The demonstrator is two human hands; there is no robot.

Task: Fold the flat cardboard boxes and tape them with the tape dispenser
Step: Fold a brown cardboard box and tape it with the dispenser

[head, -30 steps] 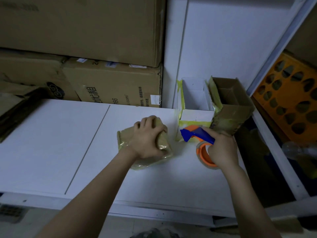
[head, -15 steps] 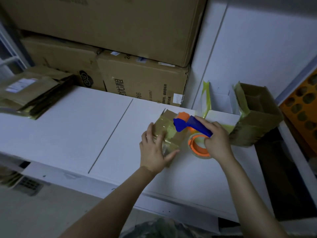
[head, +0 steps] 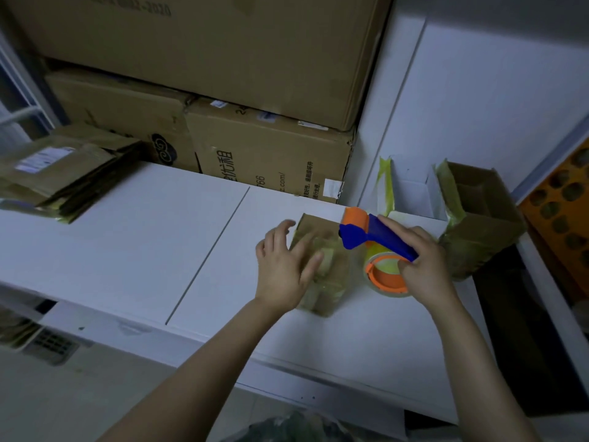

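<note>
The left hand [head: 283, 269] is resting on the small taped cardboard box [head: 323, 290] at the centre of the table [head: 127, 250], fingers spread over its top. The right hand [head: 424, 272], at 3 o'clock from it, is curling its fingers round the blue handle of the tape dispenser [head: 371, 239]. At 1 to 2 o'clock a white box [head: 411, 189] and a brown box [head: 487, 224] are lying open, showing bare inner walls; flat cardboard [head: 63, 177] is lying stacked at 10 o'clock.

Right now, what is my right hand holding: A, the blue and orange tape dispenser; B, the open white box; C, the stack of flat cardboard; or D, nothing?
A: the right hand grips the tape dispenser by its blue handle, fingers curled round it.
</note>
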